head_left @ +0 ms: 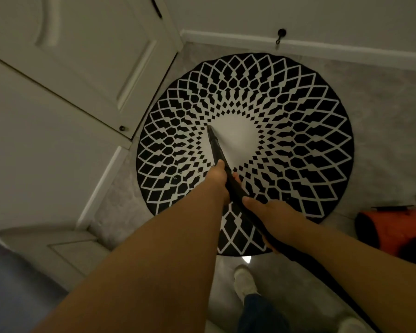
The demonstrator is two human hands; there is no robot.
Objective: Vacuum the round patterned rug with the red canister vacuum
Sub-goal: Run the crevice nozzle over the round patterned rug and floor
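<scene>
On grey carpet lay the round black-and-white patterned rug (pixel 245 150). Left hand (pixel 217 180) and right hand (pixel 271 218) gripped the black vacuum wand (pixel 216 150), tip near rug centre. Red canister vacuum (pixel 392 230) stood at right, just beside the rug.

A white panelled door (pixel 89 58) is standing far left, a baseboard (pixel 322 48) is running along the far wall, a black doorstop (pixel 281 34) is sticking out above it, and grey carpet (pixel 382 131) is covering the floor.

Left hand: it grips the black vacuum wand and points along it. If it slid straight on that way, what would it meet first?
Probably only more wand, then the rug near its white centre, where the tip rests. The left hand has nothing else ahead; depth is hard to judge.
</scene>
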